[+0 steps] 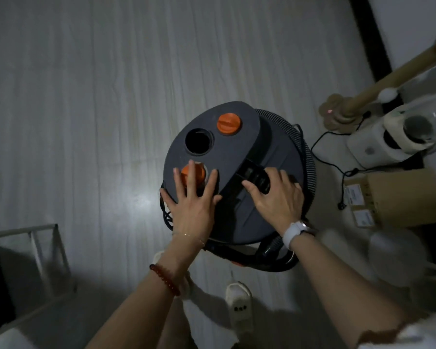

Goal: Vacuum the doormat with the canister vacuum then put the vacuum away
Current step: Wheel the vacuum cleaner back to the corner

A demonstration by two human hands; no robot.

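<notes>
The left hand (191,207) is laid flat, fingers spread, on the canister vacuum (237,172); its handle (256,181) is gripped by the right hand (277,195). The loose hose (269,250) and cord (325,157) could be snagged or tripped over if the vacuum is lifted.

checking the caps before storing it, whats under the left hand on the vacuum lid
An orange cap shows between the spread fingers of the left hand, which lies flat on the vacuum lid. The palm hides the rest of the cap.

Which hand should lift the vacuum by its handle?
Probably the right hand: its fingers already curl around the black handle. The left hand lies flat on the vacuum lid.
</notes>
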